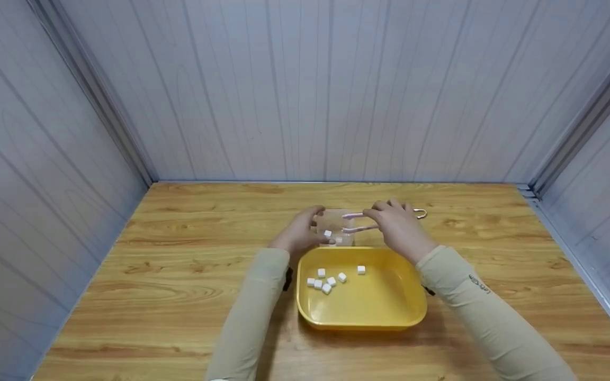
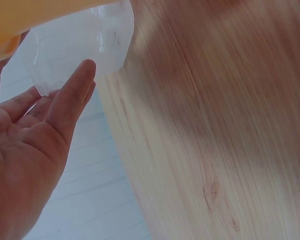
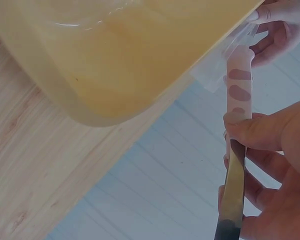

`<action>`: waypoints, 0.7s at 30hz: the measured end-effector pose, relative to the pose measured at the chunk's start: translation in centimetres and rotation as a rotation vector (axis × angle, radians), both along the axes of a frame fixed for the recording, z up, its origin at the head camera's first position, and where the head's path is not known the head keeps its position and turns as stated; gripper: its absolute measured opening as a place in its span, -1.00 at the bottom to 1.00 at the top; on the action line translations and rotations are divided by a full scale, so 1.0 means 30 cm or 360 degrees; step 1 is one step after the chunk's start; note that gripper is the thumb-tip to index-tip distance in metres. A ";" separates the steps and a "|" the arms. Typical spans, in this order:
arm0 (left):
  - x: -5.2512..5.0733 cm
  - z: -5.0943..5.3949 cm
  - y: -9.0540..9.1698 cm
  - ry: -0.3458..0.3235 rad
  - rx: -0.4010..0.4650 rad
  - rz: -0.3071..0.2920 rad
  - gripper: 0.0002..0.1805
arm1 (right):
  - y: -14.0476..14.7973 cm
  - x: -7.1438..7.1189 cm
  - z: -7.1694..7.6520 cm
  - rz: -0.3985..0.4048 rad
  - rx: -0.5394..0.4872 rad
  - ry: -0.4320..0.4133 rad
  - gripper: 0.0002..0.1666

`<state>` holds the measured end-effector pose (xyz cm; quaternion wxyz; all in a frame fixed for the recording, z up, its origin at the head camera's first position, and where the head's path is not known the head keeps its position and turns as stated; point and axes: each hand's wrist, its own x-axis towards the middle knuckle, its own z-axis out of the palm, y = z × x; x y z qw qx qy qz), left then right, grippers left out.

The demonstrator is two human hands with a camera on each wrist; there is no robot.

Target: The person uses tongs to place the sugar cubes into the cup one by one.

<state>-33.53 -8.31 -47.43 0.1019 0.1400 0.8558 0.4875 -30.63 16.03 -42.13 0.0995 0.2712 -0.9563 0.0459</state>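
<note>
A small clear plastic container (image 1: pixel 337 218) with a few white cubes (image 1: pixel 328 233) in it stands behind the yellow basin. My left hand (image 1: pixel 299 232) holds it by its left side, thumb and fingers spread around the wall; part of this grip also shows in the left wrist view (image 2: pixel 35 135). Metal tongs with pink, spotted tips (image 3: pixel 239 82) are in my right hand (image 1: pixel 400 228), pinched between thumb and fingers. Their two arms stand apart, tips over the container's right side. I see no cube between them.
Right in front of the hands sits the yellow basin (image 1: pixel 360 319), with several white cubes (image 1: pixel 331 281) mostly in its left half. Beneath everything lies a wood-grain table (image 1: pixel 178 296). Pale panelled walls (image 1: pixel 294 95) rise at the back and both sides.
</note>
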 end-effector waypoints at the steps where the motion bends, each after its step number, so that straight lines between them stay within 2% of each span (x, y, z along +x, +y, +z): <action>1: 0.000 0.000 -0.001 -0.0006 0.0009 -0.0001 -0.08 | 0.000 0.000 0.000 -0.0002 0.0000 -0.0002 -0.43; 9: -0.006 0.000 -0.009 0.0088 -0.0058 -0.0052 -0.10 | 0.003 0.004 0.013 -0.0013 0.0048 -0.0002 -0.44; 21: -0.005 -0.005 -0.001 0.0026 -0.0004 -0.0005 -0.09 | 0.024 0.040 0.025 0.0033 0.0009 0.0068 -0.42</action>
